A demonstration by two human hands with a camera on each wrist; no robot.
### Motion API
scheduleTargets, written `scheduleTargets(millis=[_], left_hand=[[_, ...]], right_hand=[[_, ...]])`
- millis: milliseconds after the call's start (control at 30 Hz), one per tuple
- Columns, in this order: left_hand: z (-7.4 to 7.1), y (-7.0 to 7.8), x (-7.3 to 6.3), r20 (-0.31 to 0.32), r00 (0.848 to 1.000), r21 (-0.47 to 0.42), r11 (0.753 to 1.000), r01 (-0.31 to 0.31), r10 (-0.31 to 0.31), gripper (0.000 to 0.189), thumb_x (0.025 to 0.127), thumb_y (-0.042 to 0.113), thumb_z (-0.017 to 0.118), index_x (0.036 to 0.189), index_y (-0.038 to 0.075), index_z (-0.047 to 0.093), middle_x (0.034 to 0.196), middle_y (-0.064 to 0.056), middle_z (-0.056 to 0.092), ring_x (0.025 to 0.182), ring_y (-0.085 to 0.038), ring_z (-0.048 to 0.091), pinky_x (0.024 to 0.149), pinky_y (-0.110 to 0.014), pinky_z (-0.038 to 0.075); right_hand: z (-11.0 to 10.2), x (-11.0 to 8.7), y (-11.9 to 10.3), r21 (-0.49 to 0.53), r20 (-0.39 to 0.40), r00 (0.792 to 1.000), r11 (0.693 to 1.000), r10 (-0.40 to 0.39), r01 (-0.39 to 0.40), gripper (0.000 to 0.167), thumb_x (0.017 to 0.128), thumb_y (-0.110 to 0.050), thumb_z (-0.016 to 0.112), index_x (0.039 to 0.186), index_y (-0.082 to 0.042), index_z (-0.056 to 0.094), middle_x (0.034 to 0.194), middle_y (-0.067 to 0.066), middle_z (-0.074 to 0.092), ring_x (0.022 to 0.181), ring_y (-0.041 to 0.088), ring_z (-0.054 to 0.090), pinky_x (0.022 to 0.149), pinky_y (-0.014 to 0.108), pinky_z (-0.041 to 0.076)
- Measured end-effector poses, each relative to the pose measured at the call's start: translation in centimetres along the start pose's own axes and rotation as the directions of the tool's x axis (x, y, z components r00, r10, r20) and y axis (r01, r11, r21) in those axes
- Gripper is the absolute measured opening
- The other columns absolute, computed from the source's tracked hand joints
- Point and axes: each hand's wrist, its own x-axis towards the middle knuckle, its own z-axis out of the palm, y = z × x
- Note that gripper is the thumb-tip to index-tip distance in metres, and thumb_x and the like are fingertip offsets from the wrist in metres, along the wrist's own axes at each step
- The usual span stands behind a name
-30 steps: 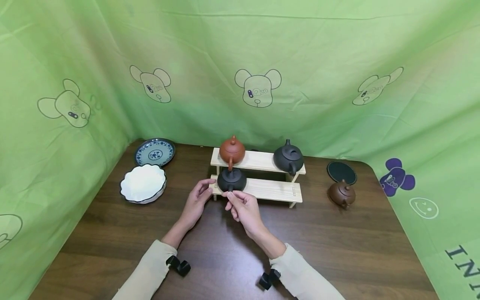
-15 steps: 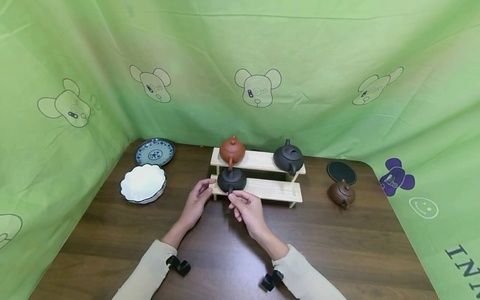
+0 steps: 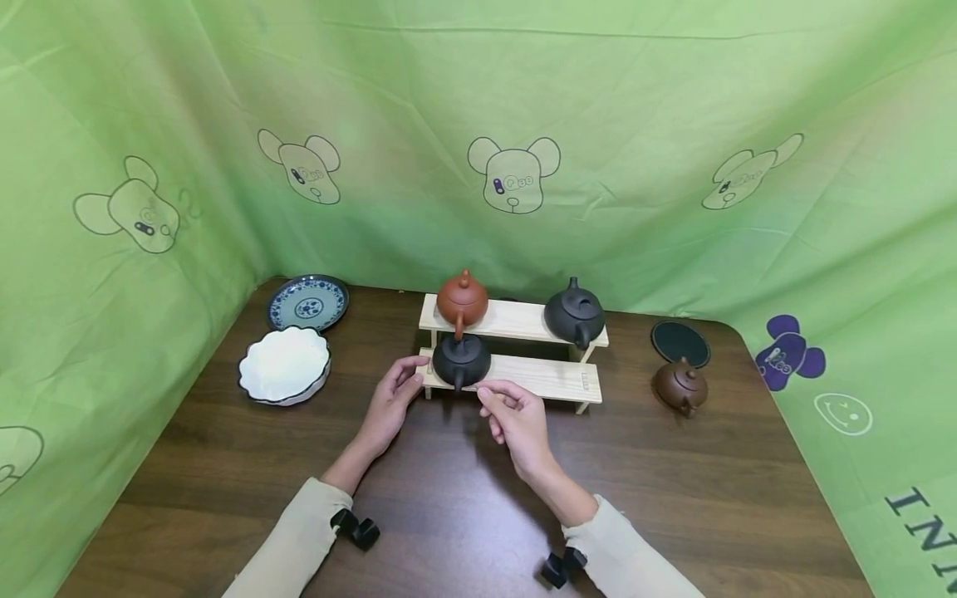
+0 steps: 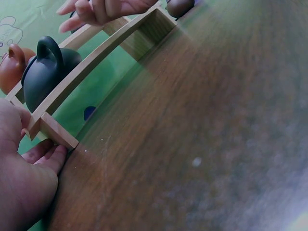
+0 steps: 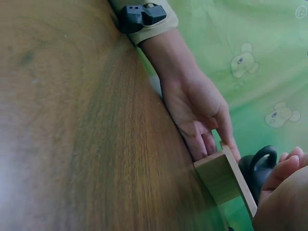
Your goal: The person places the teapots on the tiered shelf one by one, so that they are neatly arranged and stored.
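Observation:
A small black teapot (image 3: 461,355) sits near the left end of the lower wooden shelf (image 3: 534,376), its loop handle toward me. My left hand (image 3: 390,405) holds that shelf's left end, thumb by the top board and fingers at the leg (image 4: 58,131) in the left wrist view. Just right of the handle, my right hand (image 3: 518,422) hovers at the shelf's front edge, apart from the teapot. Its fingers are loosely bent with nothing between them, also in the left wrist view. An orange-brown teapot (image 3: 463,301) stands behind on the upper shelf (image 3: 516,319).
A larger black teapot (image 3: 575,316) stands at the upper shelf's right end. A dark brown teapot (image 3: 681,387) and a dark round coaster (image 3: 680,344) are at right. At left lie a white scalloped dish (image 3: 285,365) and a blue patterned plate (image 3: 309,304).
My right hand has let go of the black teapot's handle and drawn away to the right. The left hand and the teapots look unmoved.

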Motion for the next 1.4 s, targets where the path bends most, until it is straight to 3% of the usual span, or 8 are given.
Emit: scheduleTargets(millis=[133,267,533,733,933,1067,1233,1400], left_hand=[[0.2,0.5,0.1,0.001,0.998,0.004,0.998,0.058,-0.058,0.034,0.116,0.005,0.054,0.147,-0.009,0.057,0.156,-0.027,0.057,0.141,-0.018,0.054,0.109,-0.018,0.049],[0.2,0.6,0.1,0.0,0.998,0.007,0.998,0.068,-0.068,0.034,0.116,0.005,0.054,0.147,-0.009,0.056,0.157,-0.027,0.056,0.143,-0.019,0.053,0.109,-0.018,0.048],[-0.2,-0.5,0.1,0.014,0.998,-0.003,0.998,-0.059,0.059,0.032,0.115,0.019,0.061,0.141,0.001,0.065,0.149,-0.02,0.064,0.139,-0.015,0.057,0.106,-0.02,0.051],[0.0,0.2,0.1,0.012,0.999,0.019,0.999,0.032,-0.033,0.035,0.116,0.013,0.056,0.146,-0.005,0.059,0.157,-0.024,0.058,0.146,-0.026,0.052,0.11,-0.019,0.048],[-0.7,-1.3,0.4,0.022,1.0,0.014,1.0,-0.02,0.02,0.032,0.115,0.02,0.062,0.142,0.003,0.065,0.151,-0.016,0.063,0.144,-0.018,0.055,0.108,-0.021,0.051],[-0.1,0.0,0.1,0.011,1.0,0.032,0.999,0.015,-0.016,0.035,0.116,0.011,0.057,0.145,-0.007,0.059,0.156,-0.026,0.058,0.15,-0.03,0.05,0.11,-0.019,0.048],[0.1,0.4,0.1,0.003,0.998,0.035,0.997,0.068,-0.069,0.034,0.116,0.006,0.054,0.147,-0.008,0.057,0.159,-0.027,0.055,0.155,-0.034,0.045,0.111,-0.017,0.045],[0.0,0.0,0.1,-0.004,1.0,0.037,0.999,0.024,-0.024,0.032,0.115,0.01,0.057,0.143,-0.005,0.061,0.155,-0.024,0.059,0.15,-0.027,0.05,0.109,-0.018,0.048]], right_hand=[[-0.9,-0.7,-0.5,-0.007,-0.012,1.0,1.0,-0.006,0.006,0.024,0.103,-0.006,0.077,0.116,0.014,0.075,0.071,-0.001,0.068,0.049,0.002,0.048,0.044,0.015,0.038],[-1.8,-1.2,-0.9,-0.01,-0.016,1.0,1.0,-0.007,0.007,0.02,0.105,-0.005,0.074,0.115,0.012,0.075,0.071,-0.002,0.067,0.049,0.002,0.048,0.044,0.015,0.038],[-3.5,-2.2,-2.0,0.006,-0.038,0.999,1.0,-0.015,0.016,0.013,0.106,-0.002,0.07,0.113,0.005,0.078,0.071,-0.002,0.066,0.049,0.002,0.048,0.044,0.015,0.038],[-4.9,-2.7,-2.6,0.002,-0.053,0.997,0.999,-0.047,0.047,0.012,0.107,-0.001,0.069,0.113,0.004,0.078,0.072,-0.004,0.065,0.05,0.001,0.048,0.044,0.014,0.037],[-6.5,-3.3,-3.1,0.0,-0.076,0.994,0.997,-0.079,0.079,0.013,0.108,-0.003,0.069,0.108,-0.007,0.081,0.072,-0.004,0.064,0.05,0.0,0.048,0.045,0.013,0.037],[-7.6,-3.6,-3.4,-0.006,-0.092,0.992,0.997,-0.084,0.083,0.013,0.108,-0.002,0.069,0.108,-0.006,0.081,0.072,-0.003,0.064,0.051,0.0,0.048,0.046,0.014,0.036],[-8.8,-4.1,-4.0,-0.013,-0.12,0.989,0.996,-0.085,0.084,0.013,0.109,-0.003,0.068,0.108,-0.005,0.081,0.072,-0.003,0.064,0.051,0.001,0.048,0.045,0.014,0.036],[-10.1,-4.3,-4.6,0.0,-0.147,0.984,0.995,-0.1,0.101,0.017,0.11,-0.002,0.066,0.107,-0.008,0.082,0.073,-0.003,0.065,0.051,0.001,0.048,0.046,0.014,0.036]])
